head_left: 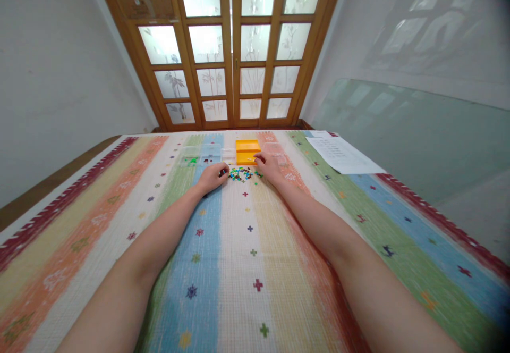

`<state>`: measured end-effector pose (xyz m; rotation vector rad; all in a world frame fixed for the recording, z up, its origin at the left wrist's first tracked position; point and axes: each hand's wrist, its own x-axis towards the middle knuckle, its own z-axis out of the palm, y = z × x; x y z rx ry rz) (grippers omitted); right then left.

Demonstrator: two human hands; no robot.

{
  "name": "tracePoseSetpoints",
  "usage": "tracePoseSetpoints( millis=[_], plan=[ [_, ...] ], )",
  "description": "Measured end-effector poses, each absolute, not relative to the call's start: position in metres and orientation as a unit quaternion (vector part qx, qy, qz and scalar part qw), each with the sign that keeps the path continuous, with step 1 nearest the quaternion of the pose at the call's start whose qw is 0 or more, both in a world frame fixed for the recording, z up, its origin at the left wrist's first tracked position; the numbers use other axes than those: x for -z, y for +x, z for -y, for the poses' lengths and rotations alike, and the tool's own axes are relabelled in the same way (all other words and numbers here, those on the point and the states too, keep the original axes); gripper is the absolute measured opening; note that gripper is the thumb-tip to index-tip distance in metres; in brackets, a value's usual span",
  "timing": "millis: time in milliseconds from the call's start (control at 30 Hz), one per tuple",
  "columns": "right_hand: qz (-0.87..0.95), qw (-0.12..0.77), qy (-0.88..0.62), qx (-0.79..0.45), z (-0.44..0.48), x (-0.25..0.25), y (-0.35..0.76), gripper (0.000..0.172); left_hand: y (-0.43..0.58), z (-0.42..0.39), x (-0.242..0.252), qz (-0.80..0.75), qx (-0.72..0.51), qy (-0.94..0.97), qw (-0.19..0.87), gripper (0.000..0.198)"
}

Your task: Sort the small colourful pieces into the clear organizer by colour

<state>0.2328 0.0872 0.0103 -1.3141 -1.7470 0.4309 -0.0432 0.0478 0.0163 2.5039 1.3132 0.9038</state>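
A small heap of tiny coloured pieces (241,173) lies on the striped cloth (239,246), far out in front of me. My left hand (212,176) rests at the heap's left edge with its fingers curled and pinched at the pieces. My right hand (268,165) is at the heap's right edge, fingers bent, its fingertips close to the front of an orange tray (246,150). What each hand pinches is too small to make out.
Clear plastic boxes (200,155) stand left of the orange tray, some with green and dark bits inside; another clear box (275,150) is to its right. A printed paper sheet (341,154) lies at the far right. Wooden glazed doors (235,50) stand behind the table.
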Motion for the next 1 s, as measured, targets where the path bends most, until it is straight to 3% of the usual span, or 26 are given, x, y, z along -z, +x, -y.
tracePoseSetpoints(
  millis=[500,1000],
  plan=[
    [0.875,0.358,-0.283,-0.159,-0.062,-0.015,0.201,0.020,-0.036,-0.045,-0.017,-0.434,-0.340,0.824,0.134,0.008],
    [0.888,0.339,-0.261,-0.169,-0.064,-0.011,0.200,0.021,-0.036,-0.045,-0.015,-0.401,-0.306,0.861,0.069,0.013]
  ],
)
